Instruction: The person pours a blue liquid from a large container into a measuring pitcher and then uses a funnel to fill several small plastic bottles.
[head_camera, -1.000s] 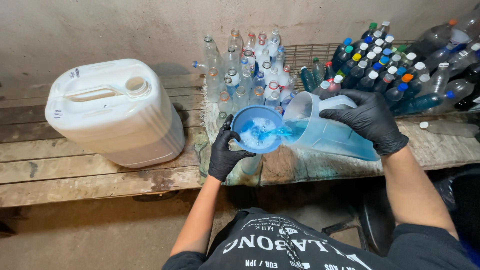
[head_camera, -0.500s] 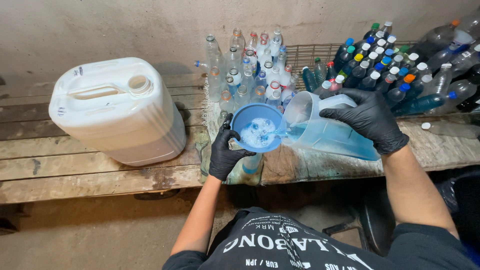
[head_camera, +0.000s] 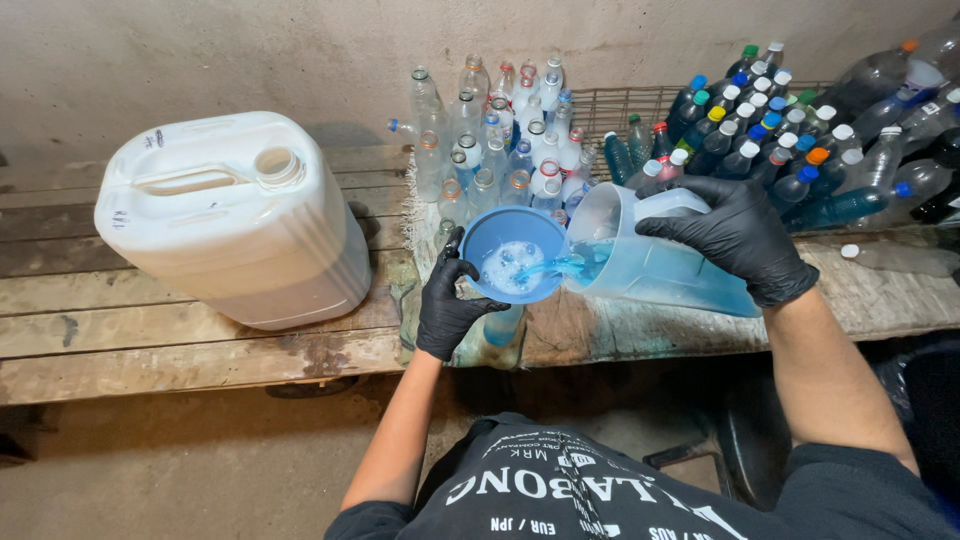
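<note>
Hands grip: left (head_camera: 447, 305) holds funnel (head_camera: 514, 255), right (head_camera: 735, 235) tilts jug (head_camera: 655, 265) beside it.

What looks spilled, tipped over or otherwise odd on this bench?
One clear bottle lies on its side on the planks at the right, apart from the standing ones. The white jerrycan has no cap on its opening. The cloth under the blue funnel looks wet and stained.

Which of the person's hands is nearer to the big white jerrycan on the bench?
Left. The left hand grips the blue funnel just right of the white jerrycan; the right hand holds the clear jug, farther right.
</note>
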